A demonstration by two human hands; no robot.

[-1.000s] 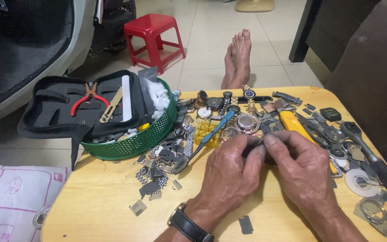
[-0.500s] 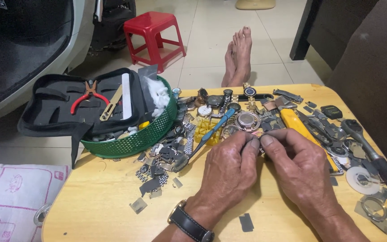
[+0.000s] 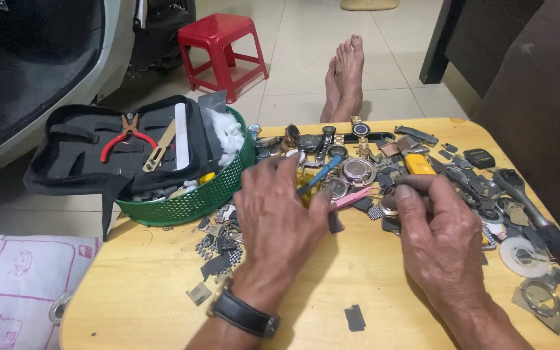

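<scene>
Pinching a small metal watch part (image 3: 390, 206) in your right hand (image 3: 439, 243), your left hand (image 3: 280, 220) spreads over the blue-handled tool (image 3: 319, 175); a slip could scatter loose links (image 3: 218, 249) off the wooden table (image 3: 163, 298).

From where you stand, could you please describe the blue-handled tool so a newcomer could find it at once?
Start at the green basket on the wooden table. Just right of it, the left hand rests on a heap of watch parts. The blue-handled tool pokes out beside its fingers, the only bright blue stick among grey metal.

Small dark digital watch module (image 3: 479, 157) with grey screen, table's far right.
</scene>
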